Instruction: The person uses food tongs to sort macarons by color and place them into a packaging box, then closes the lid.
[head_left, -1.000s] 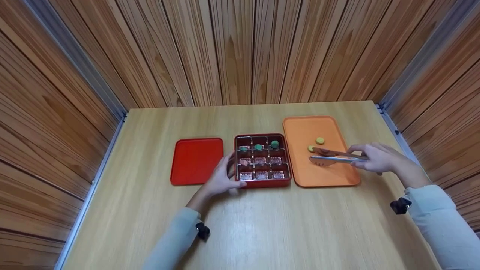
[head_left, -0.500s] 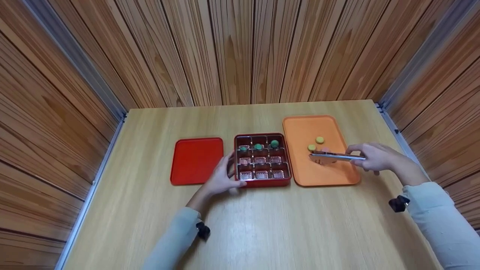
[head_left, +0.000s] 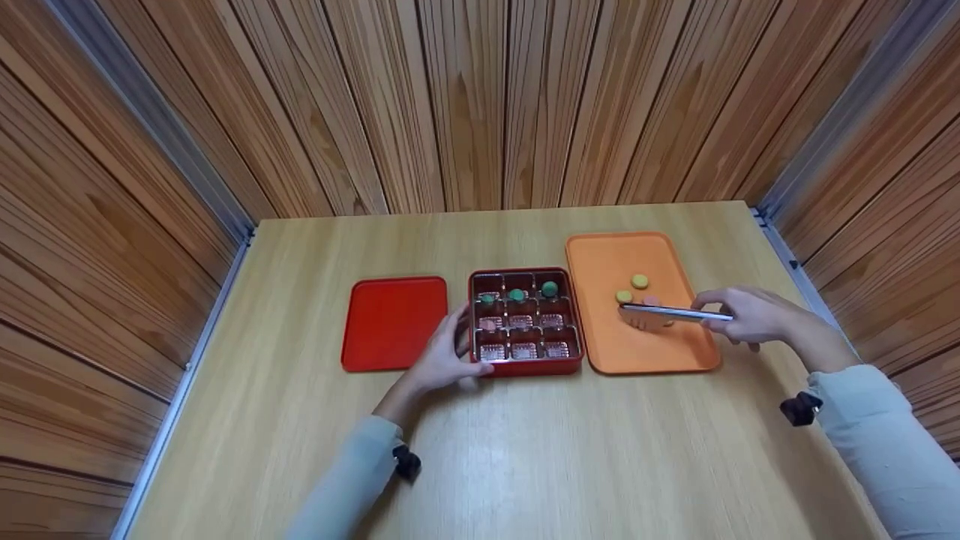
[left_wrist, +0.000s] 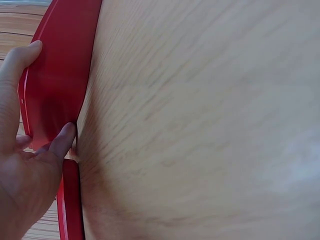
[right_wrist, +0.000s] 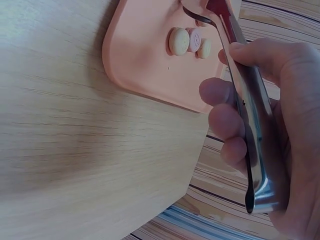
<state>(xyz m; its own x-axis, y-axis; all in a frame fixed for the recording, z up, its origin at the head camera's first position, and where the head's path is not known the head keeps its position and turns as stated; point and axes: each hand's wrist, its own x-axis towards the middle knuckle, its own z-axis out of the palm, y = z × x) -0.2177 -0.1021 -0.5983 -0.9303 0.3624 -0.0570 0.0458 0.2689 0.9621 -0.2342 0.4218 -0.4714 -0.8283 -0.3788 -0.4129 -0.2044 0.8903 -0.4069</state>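
My left hand [head_left: 442, 360] holds the near left corner of a dark red box [head_left: 534, 367], thumb at the front wall and fingers along its side. Clear dividers split the box into compartments. Green macarons [head_left: 517, 295] sit in its back row, and a pink one [head_left: 487, 324] is at middle left. My right hand [head_left: 750, 315] grips metal tongs [right_wrist: 257, 135], their tips low over the orange tray [head_left: 607, 259]. Beside the tips lie yellow macarons [head_left: 639, 281] and a pink macaron [head_left: 651, 301]. Whether the tips pinch a macaron I cannot tell.
A flat red lid [head_left: 394, 322] lies left of the box. The tray stands close against the box's right side. Wood-patterned walls [head_left: 480, 105] rise behind and beside the light wooden table [head_left: 525, 465].
The arms of the tongs have come together over the tray, showing the pink macaron behind them. My left hand and the box have stayed still.
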